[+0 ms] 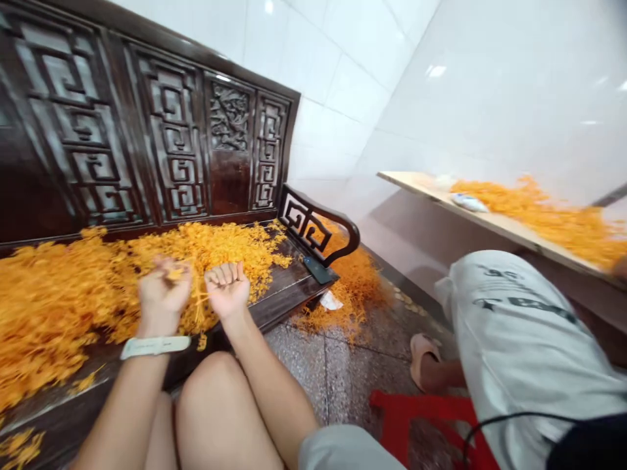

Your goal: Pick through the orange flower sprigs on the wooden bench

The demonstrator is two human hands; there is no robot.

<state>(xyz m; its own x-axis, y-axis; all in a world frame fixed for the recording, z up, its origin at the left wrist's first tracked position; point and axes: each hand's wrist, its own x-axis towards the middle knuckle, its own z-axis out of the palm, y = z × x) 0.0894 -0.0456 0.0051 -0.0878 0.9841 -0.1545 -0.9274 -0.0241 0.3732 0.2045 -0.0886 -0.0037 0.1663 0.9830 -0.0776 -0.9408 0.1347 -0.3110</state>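
A thick heap of orange flower-like plastic pieces with thin stems (53, 294) covers the seat of a dark carved wooden bench (274, 303). Over its front part, my left hand (161, 287), with a pale band on the wrist, is closed on one orange piece (177, 270); the fingertips are blurred. Just to its right, my right hand (228, 287) is turned palm up with fingers curled in. Thin orange stems (200, 303) show between the hands, close against the right one. What lies inside the right fingers I cannot make out.
A dark phone-like slab (317, 269) lies at the bench's armrest (337, 225). More orange pieces (350, 287) and white paper (331, 301) lie on the floor. At right, a person's leg (514, 326) is near a red stool (392, 418) and a board bearing orange pieces (539, 209).
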